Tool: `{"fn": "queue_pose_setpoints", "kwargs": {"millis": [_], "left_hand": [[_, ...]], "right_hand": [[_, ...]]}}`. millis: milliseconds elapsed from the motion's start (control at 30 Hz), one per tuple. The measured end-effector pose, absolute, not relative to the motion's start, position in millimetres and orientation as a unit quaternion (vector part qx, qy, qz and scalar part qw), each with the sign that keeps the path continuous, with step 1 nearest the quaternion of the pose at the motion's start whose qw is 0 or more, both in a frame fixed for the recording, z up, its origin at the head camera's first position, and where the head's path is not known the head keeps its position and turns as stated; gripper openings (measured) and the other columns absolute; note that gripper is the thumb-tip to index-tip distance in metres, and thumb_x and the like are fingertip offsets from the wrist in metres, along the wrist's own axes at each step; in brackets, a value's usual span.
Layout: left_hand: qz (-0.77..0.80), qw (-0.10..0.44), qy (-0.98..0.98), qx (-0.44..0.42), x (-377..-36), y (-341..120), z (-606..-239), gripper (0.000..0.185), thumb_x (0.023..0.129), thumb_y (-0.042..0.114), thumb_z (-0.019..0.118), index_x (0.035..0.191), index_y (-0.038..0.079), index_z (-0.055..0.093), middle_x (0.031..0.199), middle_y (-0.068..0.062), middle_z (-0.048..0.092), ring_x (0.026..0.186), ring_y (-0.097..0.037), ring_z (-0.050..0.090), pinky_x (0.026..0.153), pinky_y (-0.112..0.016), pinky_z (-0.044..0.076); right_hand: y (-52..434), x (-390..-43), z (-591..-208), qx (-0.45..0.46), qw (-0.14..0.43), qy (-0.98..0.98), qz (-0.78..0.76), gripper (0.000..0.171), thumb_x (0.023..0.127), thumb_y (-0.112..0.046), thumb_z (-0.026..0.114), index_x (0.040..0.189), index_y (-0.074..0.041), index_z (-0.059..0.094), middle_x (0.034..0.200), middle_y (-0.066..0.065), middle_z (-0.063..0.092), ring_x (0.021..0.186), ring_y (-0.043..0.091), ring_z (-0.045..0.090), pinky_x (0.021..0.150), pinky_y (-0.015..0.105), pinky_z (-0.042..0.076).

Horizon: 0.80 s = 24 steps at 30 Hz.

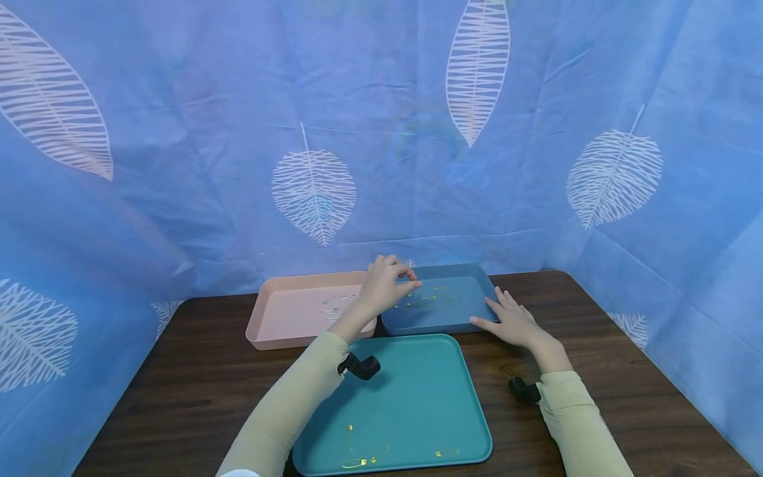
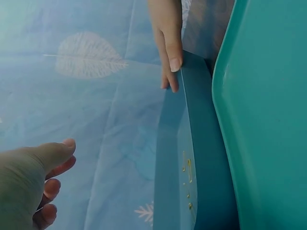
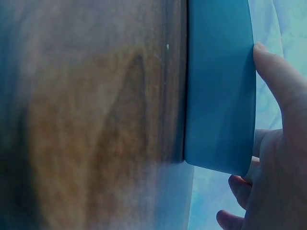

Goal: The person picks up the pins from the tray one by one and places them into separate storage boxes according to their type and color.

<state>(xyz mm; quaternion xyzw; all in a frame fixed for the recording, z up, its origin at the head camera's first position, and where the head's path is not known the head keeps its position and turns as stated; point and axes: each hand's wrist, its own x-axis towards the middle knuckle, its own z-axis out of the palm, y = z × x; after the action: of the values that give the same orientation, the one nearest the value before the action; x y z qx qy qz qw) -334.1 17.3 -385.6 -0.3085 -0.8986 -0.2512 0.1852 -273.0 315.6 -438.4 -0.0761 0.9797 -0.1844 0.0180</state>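
Three trays sit on a dark wooden counter (image 1: 197, 384) walled in by blue leaf-print cloth (image 1: 179, 132): a pink tray (image 1: 280, 338) at the back left, a blue tray (image 1: 417, 326) just beside it at the back right, and a teal tray (image 1: 417, 397) nearest the person. Both hands work at the blue tray.

The left hand (image 1: 384, 283) hovers over that tray's left rear corner, its fingers curled together at the tips; whether they pinch anything cannot be told. In the left wrist view the same hand (image 2: 33, 184) shows loosely curled fingers with nothing visible between them.

The right hand (image 1: 512, 321) lies with fingers straight and flat along the blue tray's right edge, touching its rim. The right wrist view shows the thumb laid against that rim.

Small safety pins are spread over all three trays. Gold pins (image 1: 424, 297) lie inside the blue tray, between the two hands and just right of the left fingertips; about five can be made out. Silvery pins (image 1: 335, 306) lie in the pink tray, too small to count. About four more gold pins (image 1: 360, 462) rest near the teal tray's front edge, well apart from both hands.

Two pale sleeves each carry one black wrist mount (image 1: 359, 366).
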Motion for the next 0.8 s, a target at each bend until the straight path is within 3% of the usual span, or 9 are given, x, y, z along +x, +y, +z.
{"fn": "queue_pose_setpoints", "kwargs": {"millis": [400, 800], "left_hand": [[-0.304, 0.205, -0.874, -0.318, -305, -29, -392, 0.013, 0.086, 0.033, 0.074, 0.087, 0.020, 0.075, 0.081, 0.000, 0.054, 0.077, -0.014, 0.040, 0.073, -0.031, 0.033], [-0.352, 0.184, -0.871, -0.290, -270, -67, -403, 0.010, 0.083, 0.029, 0.077, 0.087, 0.020, 0.075, 0.087, 0.000, 0.059, 0.085, -0.014, 0.045, 0.080, -0.036, 0.035]], "right_hand": [[316, -273, -439, -0.080, 0.018, 0.979, -0.188, 0.088, 0.092, -0.059, 0.052, 0.149, 0.005, 0.032, 0.158, 0.033, 0.007, 0.146, 0.051, 0.007, 0.110, 0.073, 0.010], [317, -274, -440, -0.081, 0.021, 0.978, -0.190, 0.089, 0.092, -0.060, 0.052, 0.149, 0.005, 0.030, 0.158, 0.033, 0.007, 0.146, 0.052, 0.006, 0.110, 0.073, 0.008]]}}
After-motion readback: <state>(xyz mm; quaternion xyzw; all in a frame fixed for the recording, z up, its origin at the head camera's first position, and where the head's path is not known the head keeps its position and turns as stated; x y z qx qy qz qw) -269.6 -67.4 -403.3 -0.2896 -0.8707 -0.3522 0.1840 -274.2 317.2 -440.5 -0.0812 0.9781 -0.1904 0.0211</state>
